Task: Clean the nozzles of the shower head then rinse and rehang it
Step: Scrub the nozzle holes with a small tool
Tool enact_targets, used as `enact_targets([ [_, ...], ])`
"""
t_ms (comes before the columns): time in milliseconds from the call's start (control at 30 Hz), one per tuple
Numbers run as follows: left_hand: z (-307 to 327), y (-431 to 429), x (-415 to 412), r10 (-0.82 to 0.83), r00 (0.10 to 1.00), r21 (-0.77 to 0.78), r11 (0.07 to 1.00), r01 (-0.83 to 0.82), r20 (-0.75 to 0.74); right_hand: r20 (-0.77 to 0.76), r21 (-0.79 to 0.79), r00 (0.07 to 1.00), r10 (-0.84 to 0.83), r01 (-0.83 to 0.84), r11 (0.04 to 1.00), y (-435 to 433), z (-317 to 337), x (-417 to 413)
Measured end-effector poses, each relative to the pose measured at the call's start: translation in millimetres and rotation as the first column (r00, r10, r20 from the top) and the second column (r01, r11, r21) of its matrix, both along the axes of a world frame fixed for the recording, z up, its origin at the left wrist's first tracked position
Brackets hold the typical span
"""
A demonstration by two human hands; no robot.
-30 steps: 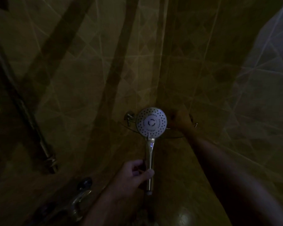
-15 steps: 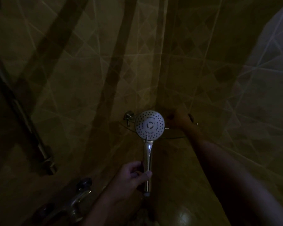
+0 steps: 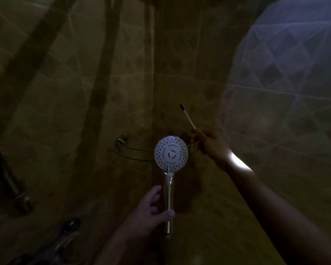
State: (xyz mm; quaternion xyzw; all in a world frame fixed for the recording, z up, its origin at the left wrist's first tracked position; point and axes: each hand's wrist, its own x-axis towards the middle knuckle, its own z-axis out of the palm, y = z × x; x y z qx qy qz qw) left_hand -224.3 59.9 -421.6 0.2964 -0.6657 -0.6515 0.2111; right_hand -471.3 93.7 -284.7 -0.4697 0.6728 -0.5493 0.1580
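Observation:
In a very dark tiled shower, the chrome shower head [image 3: 171,153] stands upright with its round white nozzle face turned toward me. My left hand [image 3: 152,207] grips its chrome handle low down, thumb across the front. To the right of the head, my right hand [image 3: 210,143] holds a toothbrush [image 3: 187,116] by its pale handle. The dark bristle end points up and to the left, above the shower head and apart from it.
A glass corner shelf [image 3: 134,153] with a metal bracket [image 3: 120,140] sits behind the shower head. A vertical pipe [image 3: 10,180] runs down the left wall, and a chrome tap [image 3: 69,236] shows at the lower left. Tiled walls close in on all sides.
My right hand has lifted off the corner shelf with a toothbrush in it, which now points upward. The left hand keeps its hold on the shower head handle.

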Motion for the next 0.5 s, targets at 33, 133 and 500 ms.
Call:
enact_targets([
  [33,1,9,-6,-0.035,0.999,-0.007,0.999,0.035,0.017,0.014,-0.026,1.0,-0.011,0.011,1.0,19,1,-1],
  [133,6,40,-24,-0.107,0.994,0.029,0.994,0.108,-0.015,0.029,-0.085,0.999,0.037,-0.035,0.996,79,1,-2],
  [500,-10,172,-71,-0.134,0.987,0.195,0.969,0.149,-0.088,0.065,0.125,0.998,0.009,-0.018,0.992,261,-51,-7],
])
